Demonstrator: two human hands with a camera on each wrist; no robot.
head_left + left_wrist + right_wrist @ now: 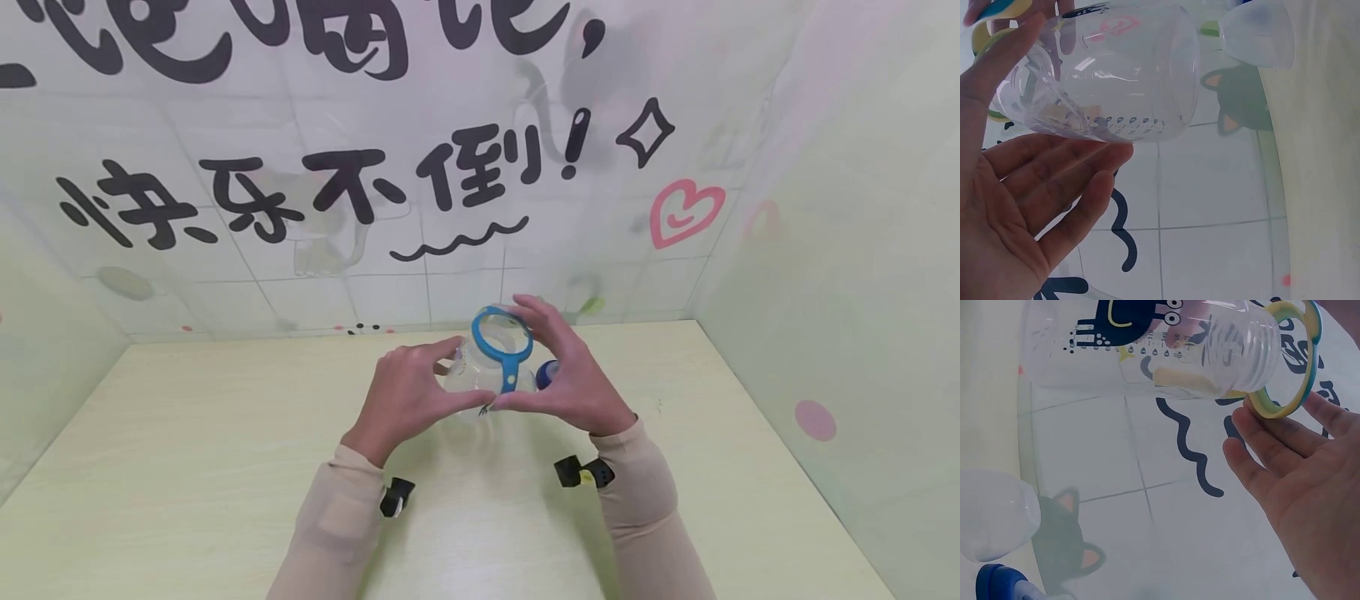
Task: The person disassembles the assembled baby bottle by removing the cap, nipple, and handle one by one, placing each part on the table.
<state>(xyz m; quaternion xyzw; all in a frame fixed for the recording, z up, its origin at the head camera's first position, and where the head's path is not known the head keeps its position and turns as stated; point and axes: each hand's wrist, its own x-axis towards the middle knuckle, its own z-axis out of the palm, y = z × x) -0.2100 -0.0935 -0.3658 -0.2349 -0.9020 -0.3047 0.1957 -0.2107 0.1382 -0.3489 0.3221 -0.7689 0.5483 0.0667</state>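
Observation:
A clear baby bottle (467, 382) with printed markings and a cartoon figure is held up over the table. Round its open threaded neck sits a handle ring (511, 372), blue outside and yellowish inside in the right wrist view. My left hand (408, 387) grips the bottle, thumb on the near side and fingers round the far side. With thumb and fingers, my right hand (570, 379) holds the handle ring at the neck. In the right wrist view, its fingertips (1242, 419) meet the ring's lower edge.
Behind the hands, a translucent dome cap (997, 515) stands on the pale table (247, 467). Beside it is a blue collar (991, 581) with a clear part, partly hidden by my right hand in the head view. A printed wall (337, 292) closes off the back.

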